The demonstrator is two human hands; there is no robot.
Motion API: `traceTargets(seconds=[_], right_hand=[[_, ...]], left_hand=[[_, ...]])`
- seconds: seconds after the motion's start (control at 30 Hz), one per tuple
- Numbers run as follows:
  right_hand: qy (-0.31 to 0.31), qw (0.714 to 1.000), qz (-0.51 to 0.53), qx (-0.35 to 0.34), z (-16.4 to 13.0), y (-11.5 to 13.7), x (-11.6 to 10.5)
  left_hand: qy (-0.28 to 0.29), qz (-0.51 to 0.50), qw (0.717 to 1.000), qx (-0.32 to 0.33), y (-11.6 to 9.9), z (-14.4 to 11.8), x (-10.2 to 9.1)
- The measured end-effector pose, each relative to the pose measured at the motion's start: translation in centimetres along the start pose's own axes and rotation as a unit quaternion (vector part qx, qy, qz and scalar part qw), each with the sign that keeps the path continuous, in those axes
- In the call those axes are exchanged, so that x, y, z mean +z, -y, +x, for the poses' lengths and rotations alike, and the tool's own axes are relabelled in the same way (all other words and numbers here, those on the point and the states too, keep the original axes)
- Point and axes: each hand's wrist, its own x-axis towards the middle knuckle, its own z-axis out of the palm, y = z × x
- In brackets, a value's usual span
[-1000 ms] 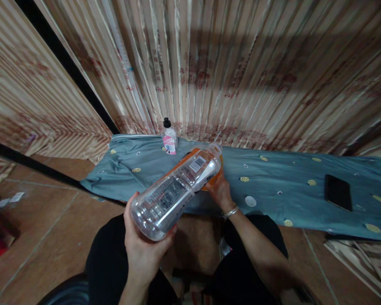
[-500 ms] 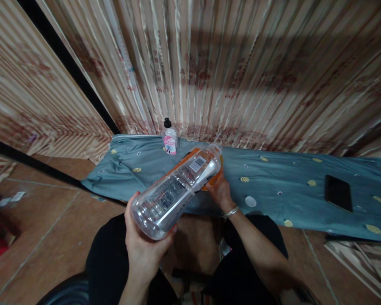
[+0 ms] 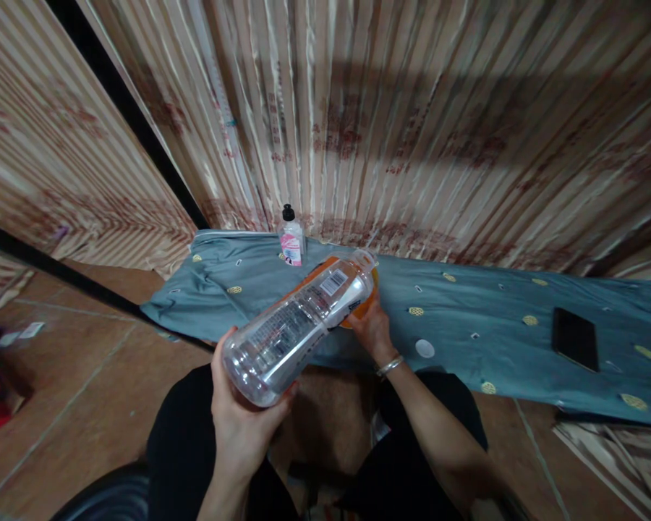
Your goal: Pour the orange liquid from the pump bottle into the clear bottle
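My left hand [image 3: 244, 420] is wrapped around the base of a large clear plastic bottle [image 3: 298, 329]. The bottle is tilted, its uncapped mouth up and away to the right, with a printed label and a barcode on its side. Behind its neck is an orange object [image 3: 362, 310], mostly hidden, so its kind does not show. My right hand [image 3: 373, 329], a silver bangle at the wrist, closes on the right side of this orange object, close to the bottle's neck; its fingertips are hidden.
A bench with a blue-green cloth [image 3: 461, 325] stands before me. On it are a small black-capped bottle [image 3: 291, 242] with a pink label, a white disc [image 3: 424, 349] and a black phone [image 3: 575, 339]. Striped curtains [image 3: 390, 108] hang behind; black poles [image 3: 135, 130] run at left.
Both hands and the large bottle keep nearly the same pose. The view has shifted slightly, and the bench things appear a little displaced.
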Motion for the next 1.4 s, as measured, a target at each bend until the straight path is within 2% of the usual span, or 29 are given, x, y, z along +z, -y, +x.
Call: traceTargets(seconds=[0.23,0.47,0.63,0.83,1.0,1.13,1.4], right_hand=[[0.012,1.0,-0.009,0.011,0.1,-0.2,0.0],[-0.007,1.0,0.014,-0.001,0.0,-1.4,0.7],[-0.006,1.0,0.002,-0.01,0.0,-1.7,0.6],[-0.001,1.0,0.003,-0.017,-0.1,-1.3,0.4],[-0.005,1.0,-0.013,-0.013,-0.1,-1.6,0.5],[-0.009,1.0,-0.018,-0.02,0.0,-2.2,0.7],[-0.025,0.999,-0.004,-0.046,-0.2,-2.7,0.8]], left_hand=[[0.051,0.049,0.997,0.042,1.2,0.6,-1.0],[0.015,0.0,0.999,0.032,0.7,0.3,0.0],[0.019,-0.022,1.0,-0.001,0.3,0.7,0.3],[0.017,-0.01,1.0,0.004,0.2,0.6,0.2],[0.038,0.015,0.999,0.014,1.3,0.3,-0.1],[0.012,0.006,1.0,0.023,1.9,0.3,0.0],[0.007,-0.002,1.0,-0.002,0.8,0.4,0.3]])
